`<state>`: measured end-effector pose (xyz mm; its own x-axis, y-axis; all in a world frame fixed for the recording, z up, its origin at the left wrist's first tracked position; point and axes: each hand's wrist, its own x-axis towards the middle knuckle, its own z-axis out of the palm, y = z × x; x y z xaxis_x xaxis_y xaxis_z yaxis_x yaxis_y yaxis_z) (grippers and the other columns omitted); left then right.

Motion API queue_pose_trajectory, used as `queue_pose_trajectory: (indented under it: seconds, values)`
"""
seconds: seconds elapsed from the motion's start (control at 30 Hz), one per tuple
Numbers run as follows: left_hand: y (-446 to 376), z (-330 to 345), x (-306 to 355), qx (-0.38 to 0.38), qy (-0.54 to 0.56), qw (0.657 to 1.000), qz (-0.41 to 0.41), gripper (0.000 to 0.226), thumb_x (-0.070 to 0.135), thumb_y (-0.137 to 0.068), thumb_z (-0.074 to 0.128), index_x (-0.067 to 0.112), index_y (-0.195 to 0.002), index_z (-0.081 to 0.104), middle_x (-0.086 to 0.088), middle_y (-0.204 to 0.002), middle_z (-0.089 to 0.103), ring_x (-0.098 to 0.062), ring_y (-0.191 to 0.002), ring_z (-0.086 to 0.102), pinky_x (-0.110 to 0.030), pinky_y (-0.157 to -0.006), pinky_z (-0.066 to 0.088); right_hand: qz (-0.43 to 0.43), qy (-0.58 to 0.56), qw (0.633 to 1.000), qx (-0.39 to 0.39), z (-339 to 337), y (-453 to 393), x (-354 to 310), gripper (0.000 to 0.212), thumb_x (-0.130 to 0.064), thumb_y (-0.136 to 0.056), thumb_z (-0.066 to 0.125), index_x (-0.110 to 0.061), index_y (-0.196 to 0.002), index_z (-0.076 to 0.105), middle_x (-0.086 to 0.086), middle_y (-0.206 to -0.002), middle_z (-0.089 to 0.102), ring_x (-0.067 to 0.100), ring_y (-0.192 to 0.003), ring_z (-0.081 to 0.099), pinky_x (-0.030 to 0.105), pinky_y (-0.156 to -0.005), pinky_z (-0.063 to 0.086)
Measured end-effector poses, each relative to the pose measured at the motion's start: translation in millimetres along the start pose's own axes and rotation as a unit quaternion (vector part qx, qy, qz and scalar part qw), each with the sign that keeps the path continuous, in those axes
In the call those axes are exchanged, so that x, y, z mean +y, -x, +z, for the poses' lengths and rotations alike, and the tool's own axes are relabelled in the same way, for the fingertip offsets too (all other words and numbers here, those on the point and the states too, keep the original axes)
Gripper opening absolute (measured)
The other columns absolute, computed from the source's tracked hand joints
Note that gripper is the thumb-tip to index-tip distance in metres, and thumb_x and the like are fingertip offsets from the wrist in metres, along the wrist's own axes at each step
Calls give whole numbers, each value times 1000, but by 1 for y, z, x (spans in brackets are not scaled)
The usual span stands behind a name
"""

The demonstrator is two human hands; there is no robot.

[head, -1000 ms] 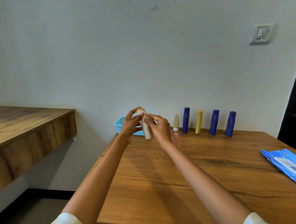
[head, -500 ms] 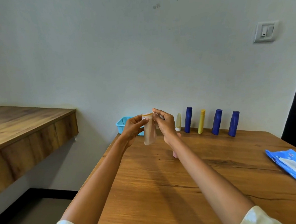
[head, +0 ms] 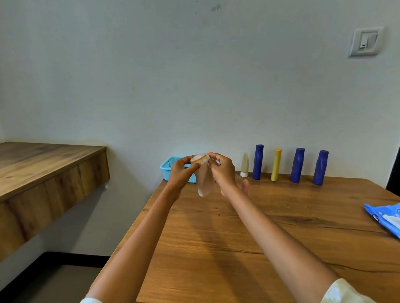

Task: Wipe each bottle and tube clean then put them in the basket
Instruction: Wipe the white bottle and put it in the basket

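Wipes pack (head: 398, 227) (right end) beyond frame edge

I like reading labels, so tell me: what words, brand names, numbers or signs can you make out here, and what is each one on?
No text can be read.
Blue wipes pack: has a white label and a dark patch with print, too blurred to read.
Pale tube held in the left hand and right hand: no print visible.
Blue and yellow bottles by the wall: no labels visible.
Wall switch: a small mark, unreadable.

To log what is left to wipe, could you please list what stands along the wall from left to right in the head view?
Light blue basket → cream tube → blue bottle → yellow tube → blue bottle → blue bottle.
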<state>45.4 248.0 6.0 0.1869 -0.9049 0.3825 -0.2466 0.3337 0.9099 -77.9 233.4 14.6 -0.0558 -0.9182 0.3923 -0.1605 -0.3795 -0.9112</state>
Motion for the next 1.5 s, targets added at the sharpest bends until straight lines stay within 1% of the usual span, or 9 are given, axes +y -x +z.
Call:
queue_pose_trajectory:
  seconds: [0.13,0.3,0.53,0.77,0.97,1.07,1.2,1.37,1.5]
  values:
    - [-3,-10,-4,-42,23,999,-2,35,22,-92,56,10,-125,56,-4,-111,62,-18,-105,56,-21,-79,48,28,-5,999,-26,-2,-5,-2,28,-16,-96,50,-17,-121,62,3,-123,62,17,-108,57,31,-89,50]
    - [-4,-6,4,-36,35,999,-10,34,25,-87,64,11,-118,60,5,-91,63,-12,-92,57,-24,-80,46,4,5,1000,6,2,-1,-8,30,-15,-96,50,-13,-124,59,4,-127,60,21,-115,56,28,-90,48]
    - [-4,-4,6,-22,38,999,-5,39,25,-84,68,8,-119,60,-4,-104,65,-11,-89,58,-16,-71,46,-94,101,990,8,1,-1,-9,29,-18,-95,52,-13,-122,62,5,-127,61,20,-116,56,17,-85,40]
    - [-7,-11,18,0,48,998,38,36,23,-85,68,11,-118,63,-4,-109,66,-13,-96,61,-15,-74,50,-2,50,998,-29,-11,5,9,29,-20,-97,47,-13,-122,60,2,-120,63,9,-103,53,13,-68,39]
    - [-2,-12,15,-21,37,999,23,34,19,-84,68,10,-116,63,-1,-105,65,-6,-87,59,-12,-68,49,82,48,995,-27,-9,4,19,29,-19,-97,45,-13,-120,62,3,-121,62,15,-108,56,17,-72,38]
    - [1,-5,8,-31,10,999,9,35,20,-84,68,11,-117,61,2,-103,63,-5,-87,57,-14,-70,48,63,27,998,-15,0,5,5,29,-14,-96,44,-12,-116,64,6,-120,64,16,-100,56,23,-75,40]
    - [-2,-3,6,13,36,999,0,35,21,-86,66,10,-120,61,-3,-107,64,-12,-94,57,-16,-70,46,-11,-3,999,31,6,9,-5,30,-14,-98,45,-12,-124,60,3,-128,60,16,-117,53,19,-89,41]
    - [-6,-6,13,52,78,996,3,33,20,-83,70,9,-113,64,-4,-98,67,-12,-88,61,-19,-71,47,-105,62,992,11,15,17,17,31,-16,-96,49,-14,-127,57,4,-125,61,16,-116,55,25,-92,48]
    - [-5,-14,14,65,90,994,4,29,18,-82,71,11,-109,65,0,-95,65,-8,-85,60,-19,-70,47,-13,71,997,-14,8,12,36,35,-18,-98,43,-13,-132,52,6,-130,58,20,-118,54,31,-93,48]
